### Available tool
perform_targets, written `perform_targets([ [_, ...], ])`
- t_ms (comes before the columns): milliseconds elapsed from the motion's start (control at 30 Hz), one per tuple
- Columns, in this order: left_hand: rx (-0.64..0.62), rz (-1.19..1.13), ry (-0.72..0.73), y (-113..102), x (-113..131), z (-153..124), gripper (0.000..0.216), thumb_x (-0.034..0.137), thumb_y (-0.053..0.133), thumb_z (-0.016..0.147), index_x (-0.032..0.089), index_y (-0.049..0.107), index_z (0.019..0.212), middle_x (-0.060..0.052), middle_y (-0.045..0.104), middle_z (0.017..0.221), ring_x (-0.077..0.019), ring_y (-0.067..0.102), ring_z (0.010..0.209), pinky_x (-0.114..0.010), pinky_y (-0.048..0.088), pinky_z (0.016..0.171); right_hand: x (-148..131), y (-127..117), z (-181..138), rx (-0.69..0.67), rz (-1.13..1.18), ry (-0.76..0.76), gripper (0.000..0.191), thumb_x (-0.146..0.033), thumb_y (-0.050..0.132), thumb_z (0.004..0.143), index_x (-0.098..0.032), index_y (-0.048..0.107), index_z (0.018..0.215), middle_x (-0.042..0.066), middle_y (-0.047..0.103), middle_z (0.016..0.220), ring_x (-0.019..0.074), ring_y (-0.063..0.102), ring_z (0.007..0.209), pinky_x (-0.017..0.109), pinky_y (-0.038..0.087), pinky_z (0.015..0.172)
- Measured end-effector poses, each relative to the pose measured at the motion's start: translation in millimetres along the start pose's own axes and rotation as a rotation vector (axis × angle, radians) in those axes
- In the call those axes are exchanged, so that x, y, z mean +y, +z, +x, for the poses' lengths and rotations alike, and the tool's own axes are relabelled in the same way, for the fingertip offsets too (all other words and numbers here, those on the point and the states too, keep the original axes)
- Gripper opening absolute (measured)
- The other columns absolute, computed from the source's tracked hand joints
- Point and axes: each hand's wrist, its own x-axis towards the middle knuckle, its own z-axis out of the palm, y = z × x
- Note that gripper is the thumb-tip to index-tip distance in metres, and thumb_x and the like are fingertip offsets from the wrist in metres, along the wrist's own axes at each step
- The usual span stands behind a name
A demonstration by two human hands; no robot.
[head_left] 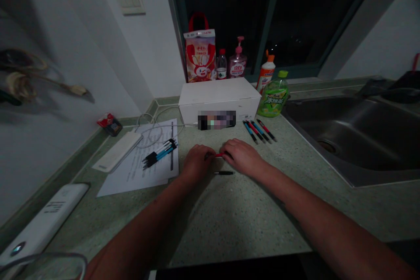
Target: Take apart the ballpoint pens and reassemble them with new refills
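Between my left hand and my right hand is a red pen barrel, level above the counter. Both hands have their fingers closed on it, one at each end, so only its middle shows. Just below them a short black pen piece with a pale tip lies on the counter. To the right, several blue and red pens lie side by side at a slant. On the left, several blue, white and black pens rest in a bunch on a printed sheet.
A white box stands at the back, a phone leaning on its front. Bottles, including a green one, surround it. The sink is at right. A white power bank, cable and power strip lie left.
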Motion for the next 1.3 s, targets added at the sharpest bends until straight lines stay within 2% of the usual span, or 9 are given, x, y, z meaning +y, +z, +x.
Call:
perform_targets([
  [167, 0.047, -0.068, 0.004, 1, -1, -1, 0.011, 0.017, 0.065, 0.088, 0.020, 0.074, 0.094, -0.004, 0.071, 0.092, -0.0202, 0.061, 0.093, -0.033, 0.047, 0.086, -2, -2, -1, 0.018, 0.028, 0.014, 0.004, -0.018, 0.066, 0.096, -0.016, 0.069, 0.096, 0.006, 0.063, 0.094, 0.0211, 0.056, 0.094, 0.030, 0.041, 0.084],
  [333, 0.117, -0.204, -0.006, 4, -5, -2, 0.026, 0.010, 0.062, 0.087, 0.019, 0.069, 0.110, -0.003, 0.069, 0.101, -0.0163, 0.063, 0.090, -0.031, 0.048, 0.089, 1, -1, -1, 0.082, 0.115, 0.056, 0.005, -0.016, 0.066, 0.094, -0.016, 0.067, 0.099, 0.006, 0.065, 0.096, 0.0212, 0.058, 0.095, 0.030, 0.041, 0.084],
  [400, 0.103, -0.141, 0.053, 3, -7, -2, 0.027, 0.012, 0.065, 0.086, 0.020, 0.068, 0.112, -0.004, 0.069, 0.103, -0.0188, 0.062, 0.096, -0.033, 0.047, 0.091, 1, -1, -1, 0.117, 0.160, 0.113, 0.005, -0.018, 0.065, 0.095, -0.016, 0.066, 0.100, 0.006, 0.065, 0.095, 0.0208, 0.059, 0.093, 0.029, 0.042, 0.081],
  [500, 0.005, 0.036, 0.128, 0, -5, -2, 0.014, 0.017, 0.068, 0.085, 0.021, 0.072, 0.098, -0.005, 0.069, 0.102, -0.0234, 0.058, 0.102, -0.036, 0.044, 0.092, 2, -2, -2, 0.168, 0.232, 0.171, 0.011, -0.019, 0.061, 0.097, -0.017, 0.063, 0.107, 0.006, 0.066, 0.097, 0.0201, 0.061, 0.091, 0.028, 0.043, 0.079],
  [567, -0.044, 0.121, 0.147, -2, -2, -1, 0.008, 0.017, 0.066, 0.086, 0.020, 0.072, 0.088, -0.006, 0.068, 0.099, -0.0239, 0.057, 0.101, -0.037, 0.043, 0.091, 4, -3, -3, 0.200, 0.262, 0.157, 0.018, -0.016, 0.059, 0.097, -0.017, 0.062, 0.115, 0.006, 0.067, 0.105, 0.0203, 0.061, 0.096, 0.028, 0.044, 0.084],
  [667, -0.050, 0.190, 0.158, -6, 0, 0, 0.010, 0.015, 0.060, 0.088, 0.019, 0.070, 0.085, -0.006, 0.066, 0.096, -0.0233, 0.056, 0.099, -0.037, 0.042, 0.090, 7, -5, -4, 0.221, 0.254, 0.129, 0.027, -0.011, 0.058, 0.095, -0.018, 0.062, 0.121, 0.007, 0.066, 0.115, 0.0212, 0.060, 0.105, 0.030, 0.044, 0.092],
  [933, -0.070, 0.229, 0.144, -10, -3, -1, 0.012, 0.016, 0.058, 0.091, 0.019, 0.068, 0.096, -0.006, 0.067, 0.103, -0.0234, 0.054, 0.103, -0.038, 0.039, 0.092, 14, -11, -6, 0.129, 0.118, 0.204, 0.026, -0.010, 0.060, 0.097, -0.020, 0.067, 0.120, 0.006, 0.065, 0.111, 0.0209, 0.062, 0.101, 0.028, 0.046, 0.086],
  [1133, -0.060, 0.310, 0.176, -7, -3, -1, 0.014, 0.015, 0.053, 0.094, 0.017, 0.066, 0.089, -0.007, 0.065, 0.099, -0.0241, 0.053, 0.097, -0.038, 0.039, 0.085, 11, -12, -6, 0.059, 0.067, 0.192, 0.019, -0.019, 0.057, 0.103, -0.021, 0.071, 0.115, 0.006, 0.067, 0.106, 0.0206, 0.063, 0.100, 0.029, 0.046, 0.087],
  [1300, 0.006, 0.321, 0.049, -11, -7, 1, 0.018, 0.012, 0.047, 0.096, 0.016, 0.064, 0.093, -0.009, 0.065, 0.096, -0.0249, 0.054, 0.095, -0.038, 0.038, 0.083, 12, -18, -5, 0.030, 0.016, 0.223, 0.020, -0.017, 0.057, 0.102, -0.020, 0.072, 0.116, 0.007, 0.067, 0.107, 0.0218, 0.063, 0.101, 0.030, 0.046, 0.087],
])
